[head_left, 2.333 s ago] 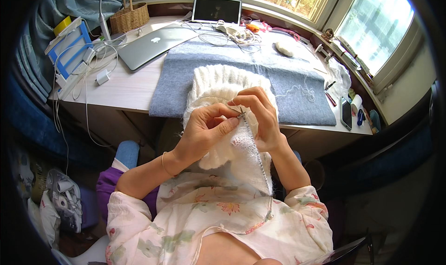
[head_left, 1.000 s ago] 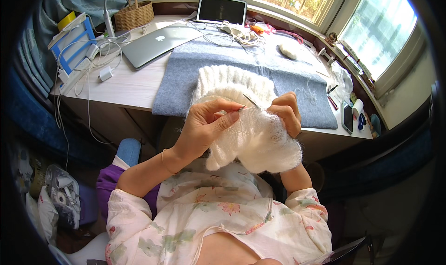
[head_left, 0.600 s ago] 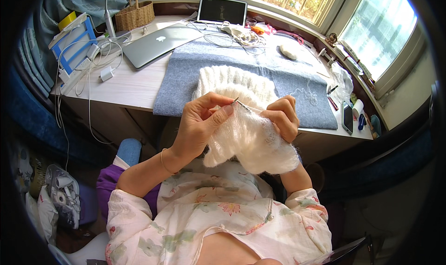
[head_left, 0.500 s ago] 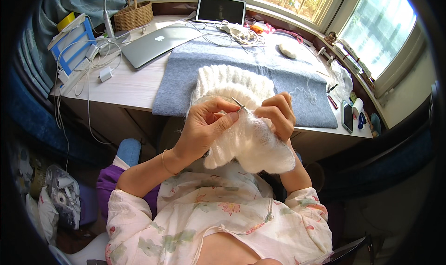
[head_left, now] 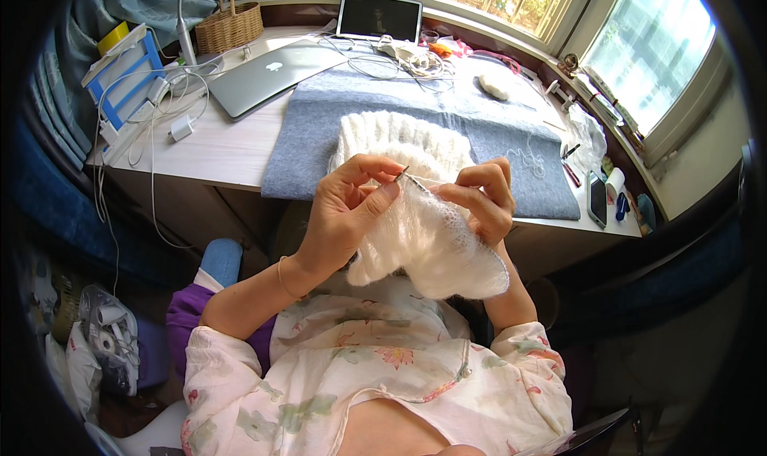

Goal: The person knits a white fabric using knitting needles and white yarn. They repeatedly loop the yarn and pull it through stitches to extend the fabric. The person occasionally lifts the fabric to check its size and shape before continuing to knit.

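Observation:
White, fuzzy knitting (head_left: 423, 248) with a ribbed section hangs between my hands, over my lap and against the desk edge. A thin knitting needle (head_left: 414, 181) runs through its upper edge, its tip pointing up and left. My left hand (head_left: 351, 196) pinches the work near that tip with thumb and forefinger. On the other side, my right hand (head_left: 483, 196) is closed, fingers curled round the knitting and the needle's right part. Its fingers hide much of what they grip.
A blue-grey felt mat (head_left: 311, 144) covers the desk's middle. Behind it are a closed silver laptop (head_left: 272, 76), a tablet (head_left: 379, 16) and tangled cables. A phone (head_left: 597, 199) and pens lie at the right. A wicker basket (head_left: 229, 28) stands at the back left.
My hands have moved slightly apart, the left one a little leftward and the right one a little rightward. More of the needle and the knitting's upper edge shows between them.

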`<action>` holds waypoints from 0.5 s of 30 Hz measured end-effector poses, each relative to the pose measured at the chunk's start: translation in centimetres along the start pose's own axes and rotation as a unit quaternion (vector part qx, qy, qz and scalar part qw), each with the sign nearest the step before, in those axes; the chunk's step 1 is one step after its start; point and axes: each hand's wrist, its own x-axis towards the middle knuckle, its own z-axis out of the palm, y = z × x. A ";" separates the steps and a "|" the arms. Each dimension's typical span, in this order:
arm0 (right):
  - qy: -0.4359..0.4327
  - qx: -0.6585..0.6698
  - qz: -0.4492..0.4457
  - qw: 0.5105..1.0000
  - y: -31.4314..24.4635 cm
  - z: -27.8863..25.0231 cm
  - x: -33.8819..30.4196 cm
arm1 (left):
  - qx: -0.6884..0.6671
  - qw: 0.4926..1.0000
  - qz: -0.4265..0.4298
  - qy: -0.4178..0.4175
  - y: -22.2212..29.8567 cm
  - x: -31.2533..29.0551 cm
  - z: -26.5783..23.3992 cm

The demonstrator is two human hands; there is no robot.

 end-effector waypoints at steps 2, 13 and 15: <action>0.004 0.028 0.017 0.999 -0.1 0.2 0.0 | -0.016 1.000 -0.015 -0.006 0.2 0.0 0.0; 0.063 0.088 0.052 0.993 0.2 0.4 0.0 | -0.012 0.999 -0.036 -0.023 -0.3 0.0 0.0; 0.048 0.090 0.034 0.994 0.1 0.5 -0.2 | -0.015 0.999 -0.041 -0.017 0.0 0.1 -0.2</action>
